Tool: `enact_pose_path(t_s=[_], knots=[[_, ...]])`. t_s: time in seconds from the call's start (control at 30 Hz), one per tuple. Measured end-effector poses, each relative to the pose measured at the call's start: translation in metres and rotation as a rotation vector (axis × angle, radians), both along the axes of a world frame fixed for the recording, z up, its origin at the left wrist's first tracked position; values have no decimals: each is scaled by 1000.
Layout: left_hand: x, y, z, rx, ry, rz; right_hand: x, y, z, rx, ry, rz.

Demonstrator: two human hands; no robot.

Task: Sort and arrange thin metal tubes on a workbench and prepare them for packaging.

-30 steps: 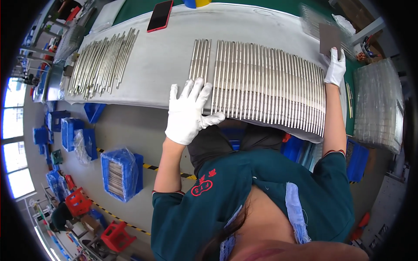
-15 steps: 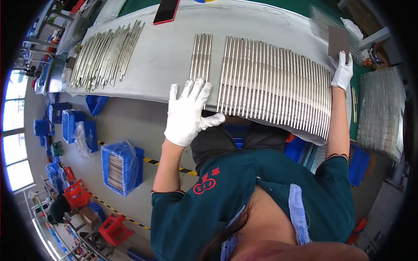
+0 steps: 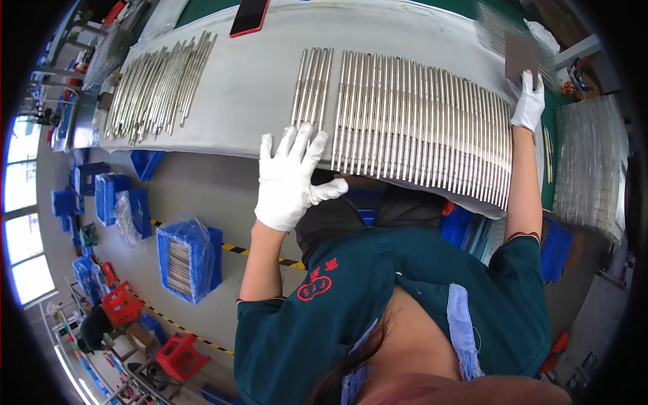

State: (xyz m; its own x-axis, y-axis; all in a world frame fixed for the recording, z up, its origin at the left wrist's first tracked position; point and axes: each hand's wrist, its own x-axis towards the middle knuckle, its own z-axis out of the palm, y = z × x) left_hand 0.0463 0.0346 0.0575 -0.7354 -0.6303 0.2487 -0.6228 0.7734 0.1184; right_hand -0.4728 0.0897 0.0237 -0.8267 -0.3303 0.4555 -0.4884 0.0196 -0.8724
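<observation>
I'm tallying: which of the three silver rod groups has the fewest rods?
The narrow middle group, just beyond the left hand: only a handful, against many in the left group and right group.

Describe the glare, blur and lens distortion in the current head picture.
Head view: the windows at far left are washed out to white; bright highlights streak the metal rods; the front edge of the pale worktable bends through the fisheye; the clear plastic stack at right looks soft; the corners fall to black.
</observation>
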Motion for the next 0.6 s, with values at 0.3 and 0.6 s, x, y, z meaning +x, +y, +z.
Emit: enact_pose_path(t_s=[0.3,0.6], knots=[[-4,1,5,-29,-10,16,1,0,-1,-5,41,-18],[-47,18,7,90,67,-191,5,-4,-1,9,39,-40]])
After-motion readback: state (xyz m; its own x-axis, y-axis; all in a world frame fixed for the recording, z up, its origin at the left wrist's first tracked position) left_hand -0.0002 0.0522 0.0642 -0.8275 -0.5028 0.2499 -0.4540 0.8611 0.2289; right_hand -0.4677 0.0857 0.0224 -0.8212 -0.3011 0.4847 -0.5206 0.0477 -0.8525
